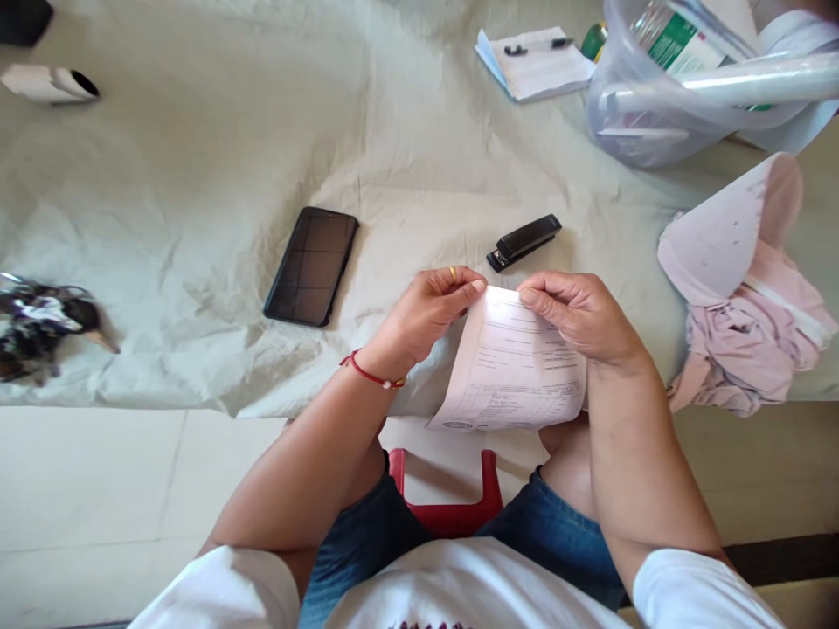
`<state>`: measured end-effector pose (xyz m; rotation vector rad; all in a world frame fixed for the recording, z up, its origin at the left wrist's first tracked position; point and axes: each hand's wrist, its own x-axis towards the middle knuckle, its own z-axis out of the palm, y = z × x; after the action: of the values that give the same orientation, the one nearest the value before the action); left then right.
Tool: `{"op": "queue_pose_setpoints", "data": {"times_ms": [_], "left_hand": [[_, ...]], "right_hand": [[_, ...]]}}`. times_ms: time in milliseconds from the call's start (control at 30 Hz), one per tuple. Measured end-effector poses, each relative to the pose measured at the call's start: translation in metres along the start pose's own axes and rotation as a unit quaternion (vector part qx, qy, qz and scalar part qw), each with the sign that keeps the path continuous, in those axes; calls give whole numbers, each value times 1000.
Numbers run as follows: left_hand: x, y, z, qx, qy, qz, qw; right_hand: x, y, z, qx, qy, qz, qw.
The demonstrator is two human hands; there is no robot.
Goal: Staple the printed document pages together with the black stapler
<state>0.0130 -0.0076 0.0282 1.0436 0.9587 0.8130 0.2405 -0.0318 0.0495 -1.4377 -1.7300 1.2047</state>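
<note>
Head view: two bare hands are holding one printed sheet [508,358] at 4 o'clock from frame centre, over the near edge of the covered table [197,148].
Sheet look: pale paper is showing small dark print, ruled lines and table-like rows toward 6 o'clock; a dark stamp-like mark is sitting near its 7 o'clock corner.
Sheet shape: paper is bowing, with its 6 o'clock edge hanging past the table edge; glare is whitening the 12 o'clock edge.
Left hand [429,310]: thumb and index finger are pinching the sheet's 11 o'clock corner.
Right hand [580,310]: thumb and bent index finger are pinching the 1 o'clock corner.
Stapler [524,242]: black, lying at 12 o'clock from the sheet, just beyond the hands, touching neither.
Phone [311,266]: dark screen is facing up, at 10 o'clock from the sheet.
Hidden: right hand is covering part of the sheet's 1 o'clock side; the sheet's back is facing away; legs and shirt are blocking much of the red stool [452,515].
Cut off: clear bag [629,140] at 1 o'clock and black object [24,19] at 10 o'clock are running out of frame.
Hard to make out: print is coming out too small to read; key-like bunch [45,323] at 9 o'clock is blurring.
</note>
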Motion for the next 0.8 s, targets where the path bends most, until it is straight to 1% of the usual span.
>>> {"op": "queue_pose_setpoints", "data": {"times_ms": [100, 267, 433, 533, 633, 700, 800], "left_hand": [[0, 1, -1, -35, -13, 4, 999], [1, 0, -2, -36, 4, -4, 999], [1, -1, -1, -63, -6, -15, 998], [2, -1, -1, -28, 3, -41, 999], [3, -1, -3, 4, 5, -88, 996], [2, -1, -4, 8, -5, -110, 994], [1, -3, -3, 7, -27, -122, 992]], "right_hand": [[2, 2, 0, -11, -3, 4, 1000], [3, 3, -1, -16, -4, -13, 1000], [3, 2, -4, -48, 8, -10, 999], [3, 1, -4, -75, 16, -22, 997], [4, 2, -3, -105, 17, -32, 994], [5, 3, -2, -118, 24, -34, 992], [6, 4, -1, -120, 35, -33, 992]]}}
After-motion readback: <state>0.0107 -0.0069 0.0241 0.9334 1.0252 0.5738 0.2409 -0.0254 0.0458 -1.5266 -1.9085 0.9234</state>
